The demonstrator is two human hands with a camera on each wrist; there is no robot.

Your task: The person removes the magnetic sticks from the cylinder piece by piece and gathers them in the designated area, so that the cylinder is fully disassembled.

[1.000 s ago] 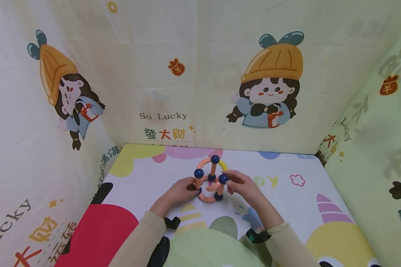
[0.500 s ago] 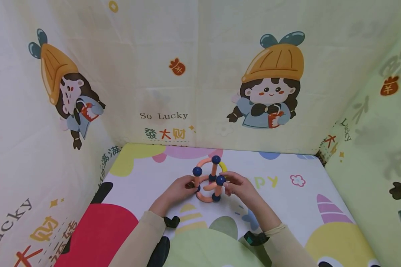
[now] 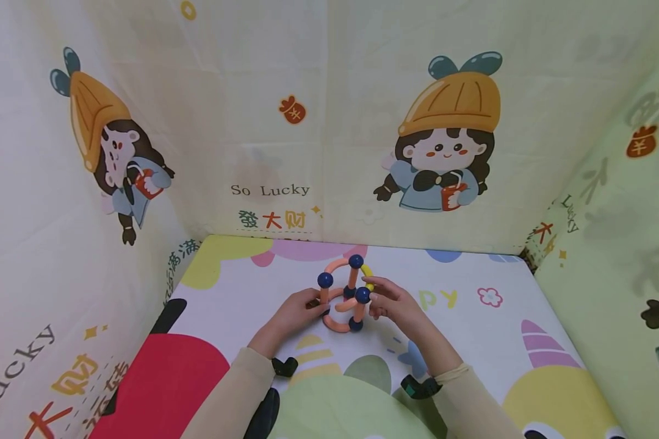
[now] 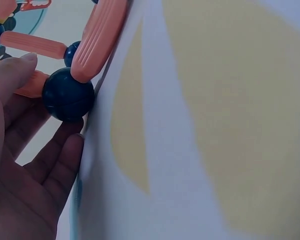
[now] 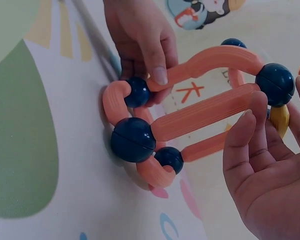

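A toy frame of peach magnetic rods [image 3: 338,327] and dark blue balls stands on the table, with curved rods at base and top and straight uprights between. My left hand [image 3: 296,311] grips its lower left corner, thumb on an upright and fingers under a bottom ball [image 4: 68,95]. With finger and thumb, my right hand [image 3: 392,303] holds the yellow curved rod [image 5: 279,120] by the top right ball [image 5: 275,84]. From that ball a peach curved rod [image 3: 346,306] reaches leftward across the frame, its end near the left upright in the head view.
The tabletop cloth [image 3: 472,329] carries printed cartoon shapes. Patterned fabric walls [image 3: 340,122] rise at the back and both sides. A dark camera mount [image 3: 421,387] sits at the right wrist, another mount [image 3: 284,366] at the left.
The frame's right side has shifted slightly left since the first frame, and the free peach rod moved with it. My right fingers have moved a little on the yellow rod; my left hand stays on its corner.
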